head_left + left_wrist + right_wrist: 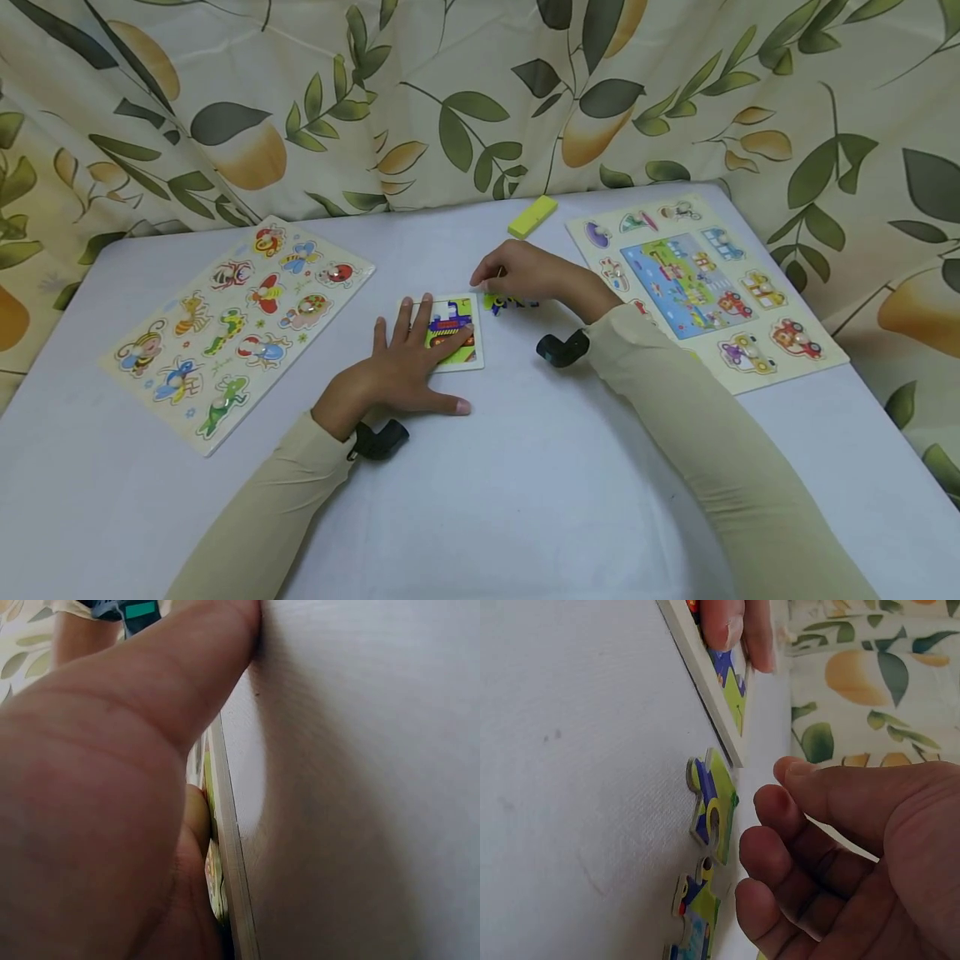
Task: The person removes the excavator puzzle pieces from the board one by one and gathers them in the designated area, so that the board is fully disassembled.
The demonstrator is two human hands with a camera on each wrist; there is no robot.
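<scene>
My left hand lies with fingers spread across a small jigsaw in a white-rimmed tray, touching the printed picture. In the left wrist view, the thumb covers much of the picture beside the tray's edge. My right hand hovers just off the tray's right corner, its fingers loosely bent. Nothing shows between thumb and fingers in the right wrist view. Close to those fingertips, a green and blue jigsaw piece lies on the cloth. A second jigsaw piece sits beside it.
An insect peg board lies at the left. On the right is a vehicle board, partly beneath the right forearm. A yellow block rests near the back of the white-covered table. A leaf-patterned curtain hangs behind.
</scene>
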